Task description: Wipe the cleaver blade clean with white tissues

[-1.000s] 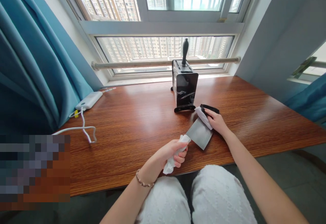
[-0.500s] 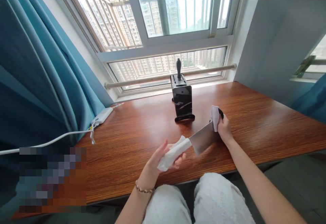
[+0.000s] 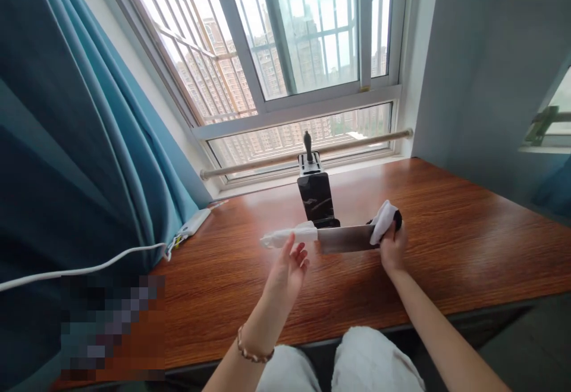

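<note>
My right hand (image 3: 392, 248) is closed round the black handle of a cleaver (image 3: 345, 238), with a white tissue (image 3: 382, 228) wrapped between my fingers and the handle. The broad steel blade points left, level above the wooden desk (image 3: 468, 249). My left hand (image 3: 289, 264) is at the blade's far end, fingers partly spread, and pinches a second white tissue (image 3: 289, 236) against the blade tip. A black knife block (image 3: 314, 193) with one dark handle standing in it sits just behind the cleaver.
A white power bank (image 3: 195, 222) with a white cable (image 3: 89, 264) lies at the desk's left, by the teal curtain (image 3: 80, 142). A window with a rail (image 3: 307, 151) runs along the back, and a grey wall stands at the right.
The cleaver has been lifted from a slant near the desk to level and higher. My left hand has opened up and moved with its tissue to the blade tip. The view has tilted upward.
</note>
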Demonstrator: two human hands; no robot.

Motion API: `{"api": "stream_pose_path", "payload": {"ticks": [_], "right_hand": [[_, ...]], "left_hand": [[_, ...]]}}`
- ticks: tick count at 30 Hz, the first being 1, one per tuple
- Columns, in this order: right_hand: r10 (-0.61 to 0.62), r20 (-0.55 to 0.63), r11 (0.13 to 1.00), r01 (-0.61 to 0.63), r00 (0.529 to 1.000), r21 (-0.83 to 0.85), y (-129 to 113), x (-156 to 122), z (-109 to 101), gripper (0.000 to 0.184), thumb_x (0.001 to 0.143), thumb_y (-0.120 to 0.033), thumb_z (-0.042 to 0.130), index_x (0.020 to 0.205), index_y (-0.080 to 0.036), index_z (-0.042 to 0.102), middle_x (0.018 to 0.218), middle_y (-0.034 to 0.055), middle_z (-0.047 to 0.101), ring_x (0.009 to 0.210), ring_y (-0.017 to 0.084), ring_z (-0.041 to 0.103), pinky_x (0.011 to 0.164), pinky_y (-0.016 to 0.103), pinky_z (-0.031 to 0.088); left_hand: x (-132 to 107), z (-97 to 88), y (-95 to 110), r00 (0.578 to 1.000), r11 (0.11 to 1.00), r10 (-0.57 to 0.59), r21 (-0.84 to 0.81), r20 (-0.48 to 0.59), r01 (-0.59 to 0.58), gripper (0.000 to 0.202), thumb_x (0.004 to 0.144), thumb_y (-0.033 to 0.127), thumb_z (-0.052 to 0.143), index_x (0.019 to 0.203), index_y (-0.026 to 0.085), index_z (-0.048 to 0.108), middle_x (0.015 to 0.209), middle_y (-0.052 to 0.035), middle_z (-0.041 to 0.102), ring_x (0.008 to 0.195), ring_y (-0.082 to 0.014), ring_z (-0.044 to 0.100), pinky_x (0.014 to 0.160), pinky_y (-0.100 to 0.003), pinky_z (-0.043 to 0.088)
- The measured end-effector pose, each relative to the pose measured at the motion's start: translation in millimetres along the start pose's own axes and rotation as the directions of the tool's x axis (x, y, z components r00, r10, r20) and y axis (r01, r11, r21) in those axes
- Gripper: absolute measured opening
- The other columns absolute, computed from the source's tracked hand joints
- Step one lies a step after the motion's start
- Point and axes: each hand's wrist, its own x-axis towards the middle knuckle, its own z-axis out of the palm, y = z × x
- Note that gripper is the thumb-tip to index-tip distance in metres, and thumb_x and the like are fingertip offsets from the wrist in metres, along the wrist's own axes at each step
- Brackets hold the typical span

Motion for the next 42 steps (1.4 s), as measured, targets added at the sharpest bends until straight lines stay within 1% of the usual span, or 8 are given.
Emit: {"api": "stream_pose_path", "payload": {"ticks": [5,9,14,19,21,30,37,42], "right_hand": [[-0.095,0.070,0.992,0.101,0.993,-0.081,-10.5,-11.2,-6.1,0.027,0.088,-0.036,0.026,0.091,-0.018,0.046,0.078,0.0086,0.056,0.073,0.024,0.056,0.065,0.034,0.042],[-0.305,0.256,0.939,0.335,0.917,-0.079,-14.4,-19.6,-7.5,0.018,0.087,-0.029,0.028,0.094,-0.019,0.042,0.085,0.0093,0.054,0.077,0.023,0.054,0.066,0.036,0.043],[-0.595,0.461,0.752,0.658,0.658,0.031,-18.8,-27.5,-3.3,0.012,0.082,-0.017,0.038,0.091,-0.021,0.044,0.084,0.0090,0.055,0.081,0.024,0.052,0.072,0.039,0.044],[-0.699,0.595,0.573,0.808,0.397,0.135,-34.7,-48.6,9.3,0.023,0.080,-0.007,0.035,0.090,-0.021,0.050,0.082,0.0073,0.057,0.077,0.021,0.052,0.074,0.037,0.045],[-0.737,0.581,0.525,0.834,0.347,0.168,-47.9,-59.4,16.9,0.023,0.080,-0.007,0.035,0.091,-0.020,0.050,0.082,0.0070,0.057,0.075,0.020,0.052,0.072,0.036,0.046],[-0.825,0.266,0.548,0.821,0.499,0.160,-140.3,-82.8,29.5,0.024,0.076,-0.007,0.042,0.099,-0.016,0.043,0.086,0.0095,0.052,0.080,0.022,0.048,0.070,0.037,0.045],[-0.806,0.262,0.572,0.813,0.531,0.113,-163.4,-88.0,24.4,0.022,0.077,-0.009,0.042,0.099,-0.015,0.043,0.086,0.0094,0.053,0.079,0.021,0.047,0.070,0.035,0.043],[-0.780,0.408,0.533,0.845,0.474,0.037,-189.5,-80.7,38.3,0.012,0.082,-0.010,0.039,0.087,-0.016,0.049,0.078,0.0073,0.056,0.075,0.021,0.048,0.069,0.034,0.041]], "left_hand": [[9.3,18.7,14.6,0.988,0.966,0.083,-0.235,-0.129,-0.112,0.005,0.077,0.014,0.053,0.082,0.015,0.050,0.084,-0.0044,0.057,0.076,-0.0136,0.057,0.067,-0.025,0.049],[10.8,25.6,35.1,0.964,0.924,0.159,-0.312,-0.214,-0.221,0.011,0.077,0.005,0.047,0.072,0.014,0.045,0.065,0.0008,0.052,0.061,-0.0097,0.054,0.065,-0.026,0.049],[-3.1,36.7,64.2,0.915,0.890,0.333,-0.243,-0.229,-0.385,0.012,0.073,0.003,0.050,0.070,0.014,0.048,0.061,0.0026,0.049,0.059,-0.0077,0.051,0.066,-0.025,0.048],[-34.5,57.4,68.4,0.862,0.861,0.507,-0.036,-0.022,-0.507,0.013,0.065,0.006,0.061,0.071,0.013,0.053,0.065,0.0026,0.051,0.060,-0.0074,0.051,0.062,-0.021,0.044],[-47.3,64.6,61.0,0.842,0.841,0.529,0.065,0.104,-0.536,0.014,0.063,0.010,0.066,0.071,0.013,0.055,0.065,0.0021,0.052,0.061,-0.0075,0.051,0.060,-0.019,0.042],[-73.1,72.7,43.5,0.810,0.810,0.468,0.196,0.353,-0.553,0.012,0.065,0.016,0.068,0.069,0.012,0.057,0.066,0.0008,0.052,0.062,-0.0068,0.049,0.059,-0.017,0.039],[-79.1,73.5,67.3,0.856,0.866,0.461,0.091,0.232,-0.491,0.022,0.060,0.019,0.071,0.070,0.013,0.053,0.064,0.0018,0.052,0.060,-0.0080,0.051,0.055,-0.018,0.040],[-64.4,77.5,104.8,0.777,0.778,0.627,-0.062,0.052,-0.625,0.040,0.054,0.035,0.076,0.068,0.016,0.044,0.055,0.0064,0.042,0.044,-0.0042,0.040,0.045,-0.017,0.035]]}}
